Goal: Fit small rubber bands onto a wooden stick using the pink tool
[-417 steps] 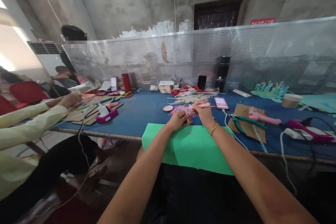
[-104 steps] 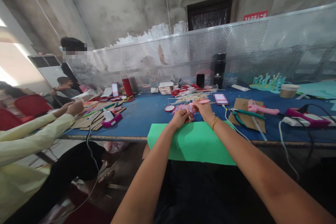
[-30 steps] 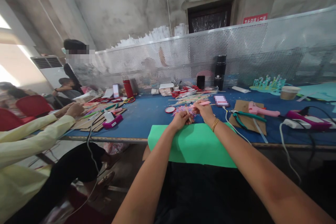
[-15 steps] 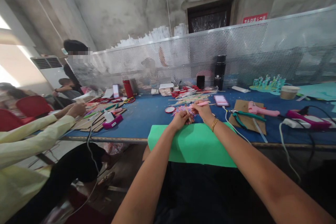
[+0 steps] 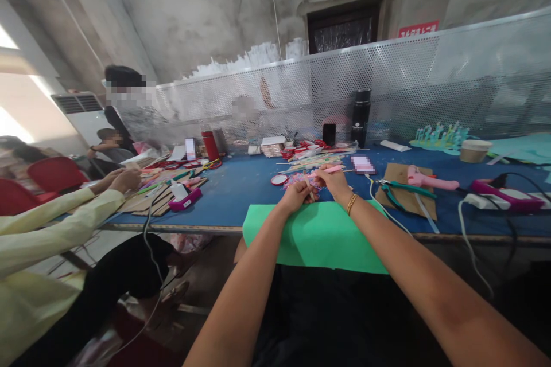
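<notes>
My left hand (image 5: 296, 196) is closed around a thin pale strip (image 5: 310, 189), whose end pokes out by the fingers. Just right of it, my right hand (image 5: 334, 182) grips a pink pen-like tool (image 5: 332, 169), its tip directed at the strip. Small pink and purple bits (image 5: 293, 179) lie in a pile behind and under my fingers. Beside that pile sits a round red-rimmed lid (image 5: 279, 180). A green sheet (image 5: 318, 235) hangs over the table's front edge, below both wrists.
Pliers with teal handles (image 5: 402, 190) and a pink glue gun (image 5: 430, 179) rest on cardboard at the right. A phone (image 5: 362, 164) with a cable lies nearer. Further back stands a black bottle (image 5: 361, 118). A co-worker's hands (image 5: 124, 179) are busy at the left.
</notes>
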Available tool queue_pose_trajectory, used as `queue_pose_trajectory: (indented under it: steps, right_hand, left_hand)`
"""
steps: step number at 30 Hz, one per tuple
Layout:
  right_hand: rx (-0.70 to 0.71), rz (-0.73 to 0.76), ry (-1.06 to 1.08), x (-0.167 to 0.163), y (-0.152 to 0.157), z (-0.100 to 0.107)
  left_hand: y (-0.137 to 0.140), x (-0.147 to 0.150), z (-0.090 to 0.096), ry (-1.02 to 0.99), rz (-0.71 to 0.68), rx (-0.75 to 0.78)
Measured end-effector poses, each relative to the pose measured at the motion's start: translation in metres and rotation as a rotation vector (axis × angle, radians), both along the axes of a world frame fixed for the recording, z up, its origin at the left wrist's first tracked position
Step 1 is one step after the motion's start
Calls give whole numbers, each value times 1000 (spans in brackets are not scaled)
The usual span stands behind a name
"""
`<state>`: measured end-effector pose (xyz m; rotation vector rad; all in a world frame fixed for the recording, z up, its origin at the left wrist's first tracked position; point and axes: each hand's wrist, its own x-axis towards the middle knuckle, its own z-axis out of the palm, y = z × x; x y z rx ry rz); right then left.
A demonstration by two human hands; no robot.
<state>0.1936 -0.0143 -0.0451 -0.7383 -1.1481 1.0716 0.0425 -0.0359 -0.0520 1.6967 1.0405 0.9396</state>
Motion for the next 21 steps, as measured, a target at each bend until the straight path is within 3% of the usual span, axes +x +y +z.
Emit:
queue_pose_trajectory:
  steps: [21]
  right_hand:
    - [-7,-14,-12,0,-2,2]
  left_hand:
    - [1,-1,-2,6,-21,1]
